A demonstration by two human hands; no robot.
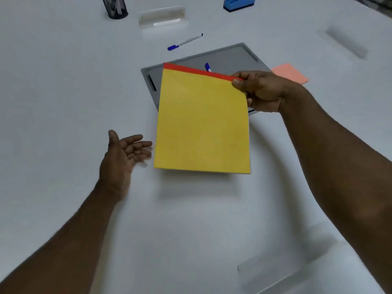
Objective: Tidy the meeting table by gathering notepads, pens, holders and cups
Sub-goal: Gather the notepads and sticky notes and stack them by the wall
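My right hand (pixel 262 91) grips the top right corner of a yellow notepad (pixel 202 124) with a red binding strip, holding it lifted above the white table. The pad hangs in front of a grey tray (pixel 224 58) and hides most of it. A blue pen (pixel 207 67) pokes out from behind the pad's top edge, inside the tray. My left hand (pixel 124 153) is open, palm up, just left of the pad's lower edge and not touching it. Another blue-capped pen (pixel 185 42) lies on the table beyond the tray.
A black mesh pen holder (pixel 115 7) stands at the far left. Clear acrylic holders sit at the far middle (pixel 162 16), far right (pixel 345 41) and near right (pixel 282 270). A pink sticky pad (pixel 290 73) lies right of the tray. A blue eraser (pixel 238 3) lies at the back.
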